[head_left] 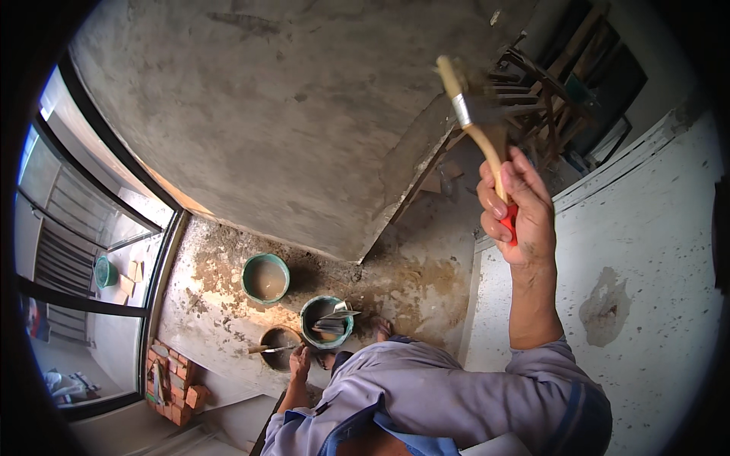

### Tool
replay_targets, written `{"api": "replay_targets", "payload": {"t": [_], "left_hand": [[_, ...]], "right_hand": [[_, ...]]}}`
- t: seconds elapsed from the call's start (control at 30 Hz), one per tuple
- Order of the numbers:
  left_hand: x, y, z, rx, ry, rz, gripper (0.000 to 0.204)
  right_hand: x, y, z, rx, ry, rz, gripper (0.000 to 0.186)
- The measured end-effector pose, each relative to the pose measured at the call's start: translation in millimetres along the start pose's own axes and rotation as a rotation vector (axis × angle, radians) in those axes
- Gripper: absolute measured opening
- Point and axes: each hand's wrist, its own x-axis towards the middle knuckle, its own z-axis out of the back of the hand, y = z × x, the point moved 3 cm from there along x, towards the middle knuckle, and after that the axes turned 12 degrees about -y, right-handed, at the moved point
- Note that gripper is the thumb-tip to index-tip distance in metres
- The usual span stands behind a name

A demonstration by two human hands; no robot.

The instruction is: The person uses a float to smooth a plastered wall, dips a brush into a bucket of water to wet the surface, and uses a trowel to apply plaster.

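My right hand (517, 201) is raised at the right, wrapped round the pale wooden handle of a paintbrush (485, 152). The brush points up and left toward the grey plastered wall (281, 114); a gap to the wall cannot be judged. Its metal band is silver and its bristles yellowish, slightly blurred. A red part shows below my fingers. Low down, my left hand (299, 366) hangs beside a dark bucket (275, 368), fingers loosely extended, nothing visible in them. A wooden-handled tool with a pale blade (262, 349) lies across that bucket, close to my fingertips.
A green bucket of murky liquid (266, 280) stands on the stained floor. Another green bucket (306, 334) holds metal trowels. Red bricks (171, 391) are stacked at lower left, by black-framed windows (84, 300). A spattered white wall (593, 304) is at right; wooden clutter (551, 99) lies beyond.
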Motion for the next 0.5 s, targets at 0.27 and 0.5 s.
{"api": "replay_targets", "payload": {"t": [0.27, 0.5], "left_hand": [[-16.9, -13.7, 25.6, 0.185, -0.053, -0.556, 0.051], [-67.8, 19.3, 41.3, 0.141, -0.048, 0.068, 0.053]], "right_hand": [[54.7, -106.7, -0.8, -0.092, -0.08, 0.375, 0.024], [1.7, -245.3, 61.9, -0.154, 0.002, -0.007, 0.021]]}}
